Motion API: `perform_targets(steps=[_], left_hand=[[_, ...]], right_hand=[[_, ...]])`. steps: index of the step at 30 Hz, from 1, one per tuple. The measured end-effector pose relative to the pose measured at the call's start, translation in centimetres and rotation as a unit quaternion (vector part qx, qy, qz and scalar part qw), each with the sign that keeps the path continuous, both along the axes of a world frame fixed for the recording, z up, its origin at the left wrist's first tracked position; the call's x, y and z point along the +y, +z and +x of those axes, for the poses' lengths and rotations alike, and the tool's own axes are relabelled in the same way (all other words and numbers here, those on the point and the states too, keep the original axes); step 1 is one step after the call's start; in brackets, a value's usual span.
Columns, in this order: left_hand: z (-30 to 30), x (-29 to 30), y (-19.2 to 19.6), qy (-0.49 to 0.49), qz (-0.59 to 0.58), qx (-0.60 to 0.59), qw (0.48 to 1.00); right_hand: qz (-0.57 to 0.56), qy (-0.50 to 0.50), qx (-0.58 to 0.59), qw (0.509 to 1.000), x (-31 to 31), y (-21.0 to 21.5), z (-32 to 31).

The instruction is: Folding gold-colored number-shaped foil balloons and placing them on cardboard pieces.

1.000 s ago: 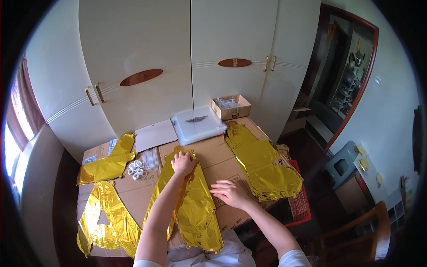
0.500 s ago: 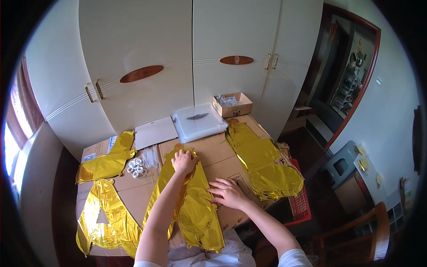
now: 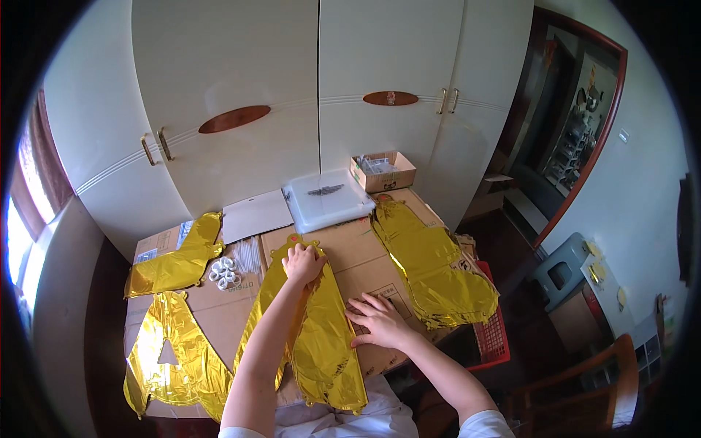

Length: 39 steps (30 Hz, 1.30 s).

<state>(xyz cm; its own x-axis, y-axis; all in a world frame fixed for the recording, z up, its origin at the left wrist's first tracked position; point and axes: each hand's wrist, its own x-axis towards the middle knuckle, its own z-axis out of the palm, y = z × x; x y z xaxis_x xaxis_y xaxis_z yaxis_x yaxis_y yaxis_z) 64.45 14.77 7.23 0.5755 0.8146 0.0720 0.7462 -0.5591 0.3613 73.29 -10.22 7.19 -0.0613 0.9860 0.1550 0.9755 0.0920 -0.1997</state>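
The person leans over a bench covered in brown cardboard (image 3: 358,255), where a long, shiny gold foil piece (image 3: 325,358) lies flat, directly in front of the body, its near end hanging about the bench's close edge. The left hand (image 3: 304,266) rests on the foil near its far end, palm down with the fingers bent; the placement suggests a light pin against sliding, though whether the fingertips also pinch the film cannot be told. The left forearm (image 3: 266,343) crosses over the foil and hides part of it. The right hand (image 3: 381,321) is spread wide, grasping nothing, at the foil's right edge, perhaps set there to smooth or steady that side; whether the thumb actually touches is unclear. Other foil lies around the edges, probably to leave the middle for working: an L-shaped gold foil piece (image 3: 175,270) at far left, a gold foil piece with a triangular opening (image 3: 179,379) at near left, and a thick, bent gold foil stack (image 3: 431,270) at right. A cluster of small white ring-shaped rolls (image 3: 225,274) sits beside thin clear straws (image 3: 250,255), seemingly within easy reach, while a stack of translucent white bags (image 3: 328,208) and a small open cardboard box (image 3: 394,179) stand toward the back.
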Motion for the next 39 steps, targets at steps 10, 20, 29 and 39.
perform_targets(steps=[10, 20, 29, 39], left_hand=[[-0.4, -0.2, 1.2, -0.025, -0.029, 0.028, 0.999], [0.3, 0.4, 0.7, -0.015, -0.003, 0.014, 1.0], [1.2, 1.0, 1.8, -0.005, 0.077, 0.058, 0.995], [1.9, 2.4, 1.6, 0.049, 0.093, 0.082, 0.991]], right_hand=[[0.001, 0.002, 0.015, 1.0, 0.0, 0.1, -0.3], [-0.057, 0.003, -0.022, 0.998, -0.3, 1.0, -0.7], [-0.04, 0.032, -0.021, 0.998, -0.5, -0.1, -0.5], [-0.03, 0.035, -0.021, 0.999, -0.7, -0.3, -0.4]])
